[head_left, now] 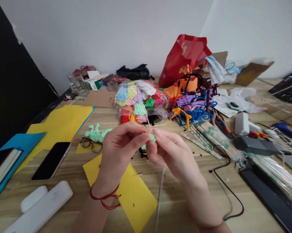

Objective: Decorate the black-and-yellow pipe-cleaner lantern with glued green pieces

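My left hand [123, 149] and my right hand [176, 153] meet over the middle of the table, fingers pinched together. Between the fingertips sits a small mint-green coil of pipe cleaner [152, 137]. A thin pale pink pipe cleaner [148, 120] rises from the same spot; which fingers grip it is partly hidden. Just behind my hands lie plastic-wrapped bundles of coloured pipe cleaners [139, 97]. To the left of my left hand rests a mint-green pipe cleaner figure [97, 132], by a pair of small dark-framed glasses [92, 145]. Something black and green below my fingers is mostly covered.
Yellow sheets [136, 197] lie below and left of my hands. A phone [52, 160] and a white case [42, 210] are at left. Wrapped sticks [209, 139], pliers [222, 124], a black cable [223, 184] and a clear glue stick [159, 200] lie rightward. A red bag [177, 64] stands behind.
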The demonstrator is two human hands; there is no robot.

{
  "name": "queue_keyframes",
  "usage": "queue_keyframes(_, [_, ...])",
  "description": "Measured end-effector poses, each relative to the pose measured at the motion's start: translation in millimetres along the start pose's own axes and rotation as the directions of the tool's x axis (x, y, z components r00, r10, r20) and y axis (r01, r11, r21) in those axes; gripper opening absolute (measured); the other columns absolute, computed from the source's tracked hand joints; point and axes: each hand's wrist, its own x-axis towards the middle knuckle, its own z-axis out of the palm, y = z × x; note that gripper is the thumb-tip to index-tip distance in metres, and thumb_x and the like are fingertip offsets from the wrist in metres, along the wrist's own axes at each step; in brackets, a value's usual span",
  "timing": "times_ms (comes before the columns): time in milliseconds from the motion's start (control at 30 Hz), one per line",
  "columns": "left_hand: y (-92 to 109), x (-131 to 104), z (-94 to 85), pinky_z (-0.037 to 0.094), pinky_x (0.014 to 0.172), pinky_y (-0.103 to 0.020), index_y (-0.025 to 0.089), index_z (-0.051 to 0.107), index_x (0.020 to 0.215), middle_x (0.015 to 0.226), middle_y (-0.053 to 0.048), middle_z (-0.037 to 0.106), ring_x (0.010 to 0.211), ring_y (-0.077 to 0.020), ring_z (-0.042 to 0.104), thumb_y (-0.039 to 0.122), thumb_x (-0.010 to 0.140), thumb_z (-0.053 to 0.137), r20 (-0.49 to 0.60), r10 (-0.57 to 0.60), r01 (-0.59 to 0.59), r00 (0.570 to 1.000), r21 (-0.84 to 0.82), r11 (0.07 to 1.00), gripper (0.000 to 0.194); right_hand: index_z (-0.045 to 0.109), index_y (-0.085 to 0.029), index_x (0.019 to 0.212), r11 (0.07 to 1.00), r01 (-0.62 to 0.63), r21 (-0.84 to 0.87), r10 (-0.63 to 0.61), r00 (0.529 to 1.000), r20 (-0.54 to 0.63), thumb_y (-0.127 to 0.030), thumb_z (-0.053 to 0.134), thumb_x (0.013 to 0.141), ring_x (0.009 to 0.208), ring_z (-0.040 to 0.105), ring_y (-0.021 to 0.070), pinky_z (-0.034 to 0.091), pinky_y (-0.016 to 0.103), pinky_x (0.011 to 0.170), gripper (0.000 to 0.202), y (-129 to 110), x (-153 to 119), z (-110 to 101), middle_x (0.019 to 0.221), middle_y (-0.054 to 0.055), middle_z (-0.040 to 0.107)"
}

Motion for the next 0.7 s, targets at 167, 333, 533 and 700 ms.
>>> queue_keyframes(167, [1.7, 0.3, 1.9, 0.049, 0.056, -0.017, 0.023, 0.076, 0.067, 0.066, 0.002, 0.068, 0.061, -0.0083, 0.058, 0.038, 0.066, 0.09, -0.129, -0.119, 0.109, 0.984, -0.084, 0.991, 0.021, 0.061, -0.019, 0.099, 0.565, 0.319, -0.76, -0.526, 0.85, -0.034, -0.028, 0.067, 0.094, 0.069, 0.057, 0.0113, 0.046, 0.025, 0.064, 0.012, -0.2, -7.8, -1.1, 0.078, -0.001, 0.063])
queue_keyframes(333, [2.0, 0.8, 4.5, 0.049, 0.055, -0.016, 0.022, 0.075, 0.066, 0.066, 0.003, 0.068, 0.056, -0.0053, 0.054, 0.035, 0.064, 0.091, -0.169, -0.153, 0.13, 0.974, -0.139, 0.982, 0.021, 0.065, -0.019, 0.106, 0.284, 0.401, -0.871, -0.697, 0.71, 0.1, -0.006, 0.066, 0.091, 0.086, 0.07, 0.0147, 0.055, 0.027, 0.076, 0.02, 0.9, -8.2, -5.1, 0.096, 0.005, 0.076])
queue_keyframes(533, [0.0, 2.1, 7.1, 0.05, 0.054, -0.016, 0.023, 0.078, 0.068, 0.066, 0.002, 0.071, 0.054, -0.0055, 0.055, 0.037, 0.06, 0.093, -0.146, -0.184, 0.158, 0.972, -0.17, 0.973, 0.022, 0.067, -0.02, 0.107, 0.284, 0.425, -0.86, -0.731, 0.676, 0.093, -0.005, 0.066, 0.091, 0.084, 0.073, 0.0157, 0.059, 0.029, 0.076, 0.023, 3.1, -6.4, -3.2, 0.096, 0.005, 0.078])
queue_keyframes(700, [-2.7, 1.7, 6.8, 0.05, 0.056, -0.013, 0.024, 0.079, 0.068, 0.071, 0.001, 0.075, 0.057, -0.0043, 0.058, 0.04, 0.06, 0.093, -0.129, -0.186, 0.161, 0.974, -0.178, 0.971, 0.022, 0.066, -0.019, 0.106, 0.261, 0.409, -0.874, -0.716, 0.689, 0.109, -0.006, 0.064, 0.092, 0.081, 0.071, 0.0168, 0.057, 0.03, 0.074, 0.019, 2.8, -6.4, -5.2, 0.091, 0.006, 0.077])
